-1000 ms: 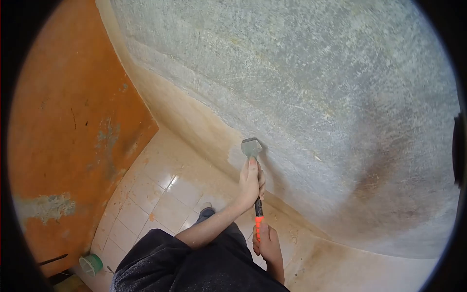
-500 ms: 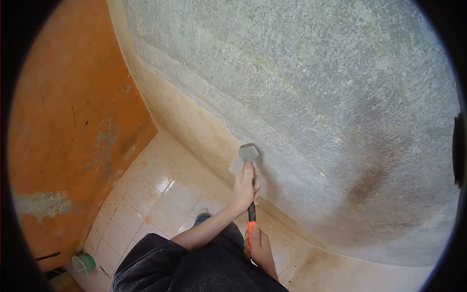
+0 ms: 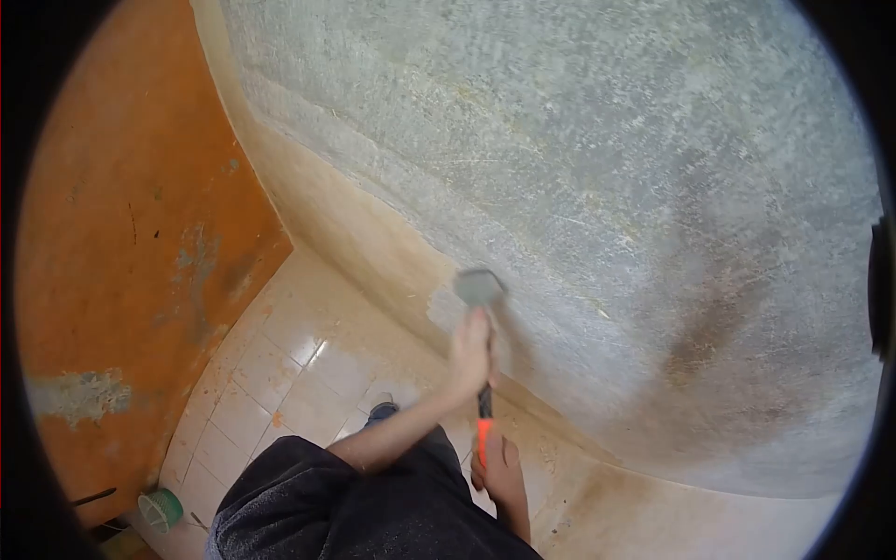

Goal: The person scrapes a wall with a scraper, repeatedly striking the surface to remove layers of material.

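Note:
A long-handled scraper [image 3: 479, 287] has its wide grey head against the grey, scraped wall [image 3: 560, 224], just above the edge of a cream-coloured band. My left hand [image 3: 471, 362] is wrapped round the black shaft close below the head. Lower down, my right hand [image 3: 497, 467] grips the orange part of the handle. The scraper head and my left hand are blurred by motion. Part of the cream band [image 3: 355, 219] runs diagonally from the upper left down to the tool.
An orange wall [image 3: 121, 233] with bare grey patches stands at the left. Below is a tiled floor [image 3: 243, 411] with small orange flakes on it. A green basket [image 3: 161, 510] sits at the lower left. My shoe [image 3: 384, 408] shows beneath my left forearm.
The view has shifted slightly. The scraper head appears a little further up the wall and is now blurred. Both hands keep their hold on the tool.

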